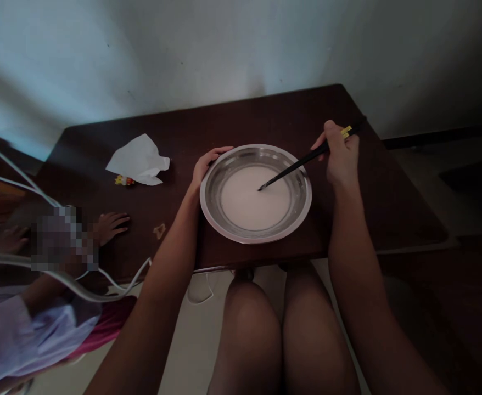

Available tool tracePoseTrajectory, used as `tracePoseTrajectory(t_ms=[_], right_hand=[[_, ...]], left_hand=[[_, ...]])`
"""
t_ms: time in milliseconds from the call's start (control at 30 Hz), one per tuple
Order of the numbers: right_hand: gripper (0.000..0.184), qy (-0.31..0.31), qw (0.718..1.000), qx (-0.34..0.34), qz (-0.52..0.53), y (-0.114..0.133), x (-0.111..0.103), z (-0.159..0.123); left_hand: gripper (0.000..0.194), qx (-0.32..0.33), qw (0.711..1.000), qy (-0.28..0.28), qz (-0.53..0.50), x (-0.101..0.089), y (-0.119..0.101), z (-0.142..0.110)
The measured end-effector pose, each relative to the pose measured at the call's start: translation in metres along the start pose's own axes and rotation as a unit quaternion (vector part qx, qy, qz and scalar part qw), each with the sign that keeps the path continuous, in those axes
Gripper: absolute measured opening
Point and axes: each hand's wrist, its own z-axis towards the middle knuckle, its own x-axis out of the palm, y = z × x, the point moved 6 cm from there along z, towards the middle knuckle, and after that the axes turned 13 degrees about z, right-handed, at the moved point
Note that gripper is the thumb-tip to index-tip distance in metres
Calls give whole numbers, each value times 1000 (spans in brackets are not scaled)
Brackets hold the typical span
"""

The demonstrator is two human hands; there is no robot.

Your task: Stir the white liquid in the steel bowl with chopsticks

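A wide stainless steel basin (214,216) stands on the dark table, holding a milky white liquid (245,206). My left hand (206,164) grips the basin's left side, its fingers curved along the outer wall under the rim. In my right hand (340,156), above the basin's right side, are black chopsticks (302,161) with a gold band near the top. They slant down to the left, and their tips dip into the liquid near its middle. Held close together, they look almost like one stick.
Left on the table (389,214) lie a crumpled white paper (136,159), a small yellow-and-red toy figure (124,180) and a brownish scrap (159,231). Another person's hand (111,226) rests at the table's left. White cables (129,286) hang there. A wall (224,55) backs the table.
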Motion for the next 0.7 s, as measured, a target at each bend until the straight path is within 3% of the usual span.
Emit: tracePoseTrajectory(t_ms=[167,333,500,633,700], right_hand=[[48,46,999,17,-7,1,8,-2],[55,-13,1000,7,7,7,1,-2],[55,64,998,27,3,5,13,-2],[55,-6,1000,3,16,4,1,0],[55,-3,1000,11,16,3,1,-1]], left_hand=[[37,-10,1000,-4,5,1,-1,-1],[36,11,999,4,34,0,-3,-1],[35,11,999,-2,39,1,-3,-1],[38,12,999,-1,42,1,-4,-1],[39,8,999,0,34,1,-4,-1]])
